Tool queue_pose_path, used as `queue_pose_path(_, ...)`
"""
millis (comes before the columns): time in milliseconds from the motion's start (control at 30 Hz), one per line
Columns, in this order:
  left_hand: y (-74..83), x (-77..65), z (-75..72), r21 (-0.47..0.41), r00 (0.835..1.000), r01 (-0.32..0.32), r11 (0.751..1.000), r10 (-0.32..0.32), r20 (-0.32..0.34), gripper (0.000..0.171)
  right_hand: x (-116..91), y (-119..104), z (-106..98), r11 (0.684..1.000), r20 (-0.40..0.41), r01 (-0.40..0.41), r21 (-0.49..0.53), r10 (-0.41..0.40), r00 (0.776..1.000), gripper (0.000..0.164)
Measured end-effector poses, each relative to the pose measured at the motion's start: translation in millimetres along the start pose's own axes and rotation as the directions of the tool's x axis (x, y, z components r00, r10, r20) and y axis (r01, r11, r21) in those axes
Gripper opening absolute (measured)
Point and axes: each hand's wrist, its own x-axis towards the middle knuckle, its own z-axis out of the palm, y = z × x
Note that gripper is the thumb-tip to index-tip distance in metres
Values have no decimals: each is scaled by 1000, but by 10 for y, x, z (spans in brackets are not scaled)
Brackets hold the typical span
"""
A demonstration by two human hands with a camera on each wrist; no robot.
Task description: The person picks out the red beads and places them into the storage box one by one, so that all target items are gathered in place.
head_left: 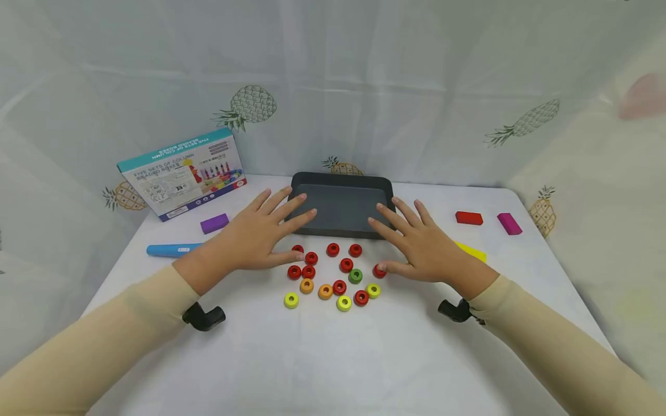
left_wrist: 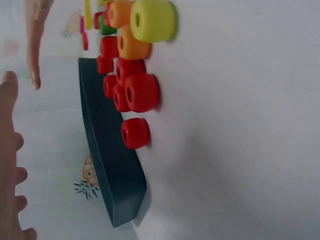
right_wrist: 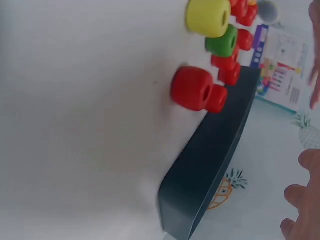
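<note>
My left hand [head_left: 260, 234] is spread above the table, its fingertips by the left end of a dark grey tray [head_left: 340, 208]. Mirroring it, my right hand [head_left: 424, 245] has its fingers apart at the tray's right end. Both hold nothing. Between and in front of them lie loose beads with holes: several red beads [head_left: 333, 249], two orange beads [head_left: 325, 292], three yellow beads [head_left: 344, 303] and a green bead [head_left: 355, 276]. The right thumb overlaps one red bead in the head view. From the left wrist, another red bead [left_wrist: 135, 133] shows close before the tray.
A printed cardboard box [head_left: 187, 173] stands at the back left. Near it lie a purple block [head_left: 214, 223] and a blue stick [head_left: 171, 250]. On the right are a red block [head_left: 469, 218], a magenta block [head_left: 509, 224] and a partly hidden yellow piece [head_left: 472, 252]. A patterned cloth hangs behind.
</note>
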Motion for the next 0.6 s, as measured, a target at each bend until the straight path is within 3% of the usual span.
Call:
queue_pose_path(100, -73, 71, 28, -195, 996, 80, 978, -86, -20, 85, 3, -11, -26, 996, -3, -19, 90, 19, 1000, 87)
queue_pose_path(167, -148, 156, 64, -341, 986, 145, 929, -163, -27, 82, -13, -19, -45, 984, 6, -44, 172, 43, 999, 84)
queue_pose_path(233, -256, 249, 95, -473, 970, 207, 856, -243, -17, 80, -15, -39, -74, 960, 24, -79, 269, 75, 997, 82)
queue_pose_path(333, -447, 389, 145, -635, 936, 302, 711, -349, 55, 75, -9, -81, -138, 903, 78, -148, 403, 128, 989, 83)
queue_pose_path(433, -589, 512, 208, -734, 894, 398, 550, -412, 177, 71, -8, -120, -190, 833, 151, -229, 504, 176, 973, 84)
queue_pose_path(500, -631, 588, 248, -769, 859, 466, 438, -433, 274, 69, -19, -124, -199, 792, 186, -261, 552, 188, 964, 82)
queue_pose_path(600, -669, 671, 297, -784, 805, 547, 293, -442, 397, 67, -15, -126, -181, 745, 217, -285, 603, 191, 957, 77)
